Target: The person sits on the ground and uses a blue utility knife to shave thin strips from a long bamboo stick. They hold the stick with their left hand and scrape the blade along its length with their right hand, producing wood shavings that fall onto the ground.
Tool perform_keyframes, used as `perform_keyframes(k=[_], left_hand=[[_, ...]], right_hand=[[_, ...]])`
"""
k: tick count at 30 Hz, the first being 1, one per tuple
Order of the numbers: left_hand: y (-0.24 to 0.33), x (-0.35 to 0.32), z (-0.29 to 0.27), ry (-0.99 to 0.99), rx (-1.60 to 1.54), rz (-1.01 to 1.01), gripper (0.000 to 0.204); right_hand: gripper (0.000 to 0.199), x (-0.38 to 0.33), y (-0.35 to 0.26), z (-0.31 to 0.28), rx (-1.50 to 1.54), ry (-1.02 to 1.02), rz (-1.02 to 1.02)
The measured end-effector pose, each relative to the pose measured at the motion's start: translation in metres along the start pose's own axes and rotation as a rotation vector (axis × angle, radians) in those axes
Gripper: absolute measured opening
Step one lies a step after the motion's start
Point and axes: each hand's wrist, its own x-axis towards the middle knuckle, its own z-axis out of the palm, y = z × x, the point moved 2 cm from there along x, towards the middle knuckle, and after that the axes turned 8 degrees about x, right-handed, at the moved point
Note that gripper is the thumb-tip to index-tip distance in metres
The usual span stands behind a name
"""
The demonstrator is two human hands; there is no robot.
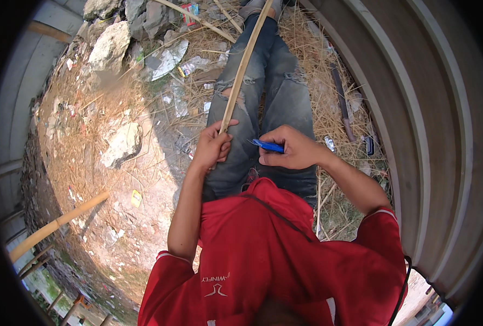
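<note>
My left hand [214, 145] is closed round the near end of a long, narrow strip of split bamboo [241, 68]. The strip runs away from me along my outstretched legs, past my feet at the far edge. In my right hand [293, 148], a blue utility knife [269, 146] is gripped, its tip pointing left toward the strip. Knife and strip are apart, with my thigh between them. Both hands are over my lap, above worn, ripped jeans [287, 95].
Dry straw and litter cover the ground. Several rocks [111, 46] lie at the far left, and a pale stone [123, 144] sits nearer. A bamboo pole [62, 224] juts in from the left. Corrugated metal sheeting [415, 108] curves along my right side.
</note>
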Motion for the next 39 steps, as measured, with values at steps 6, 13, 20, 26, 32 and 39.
perform_keyframes(k=[6, 13, 20, 26, 32, 39], left_hand=[[-0.002, 0.001, -0.002, -0.021, -0.022, -0.006, 0.043], [-0.004, 0.004, -0.004, -0.027, 0.001, 0.005, 0.047], [-0.016, 0.014, -0.010, -0.011, 0.102, 0.100, 0.043], [-0.002, 0.001, 0.001, -0.005, 0.007, -0.008, 0.042], [0.002, 0.002, 0.007, 0.038, 0.087, 0.009, 0.039], [-0.018, 0.008, 0.010, 0.220, 0.322, 0.166, 0.025]], right_hand=[[0.038, 0.005, -0.013, 0.031, -0.265, -0.317, 0.082], [0.021, 0.005, -0.011, 0.055, -0.360, -0.489, 0.021], [0.012, 0.028, 0.008, 0.038, -0.382, 0.282, -0.332], [0.033, 0.034, 0.040, 0.010, -0.465, -0.096, 0.092], [0.052, 0.049, 0.015, -0.046, -0.453, 0.483, 0.055], [0.053, 0.057, 0.017, 0.014, -0.598, 0.223, 0.135]])
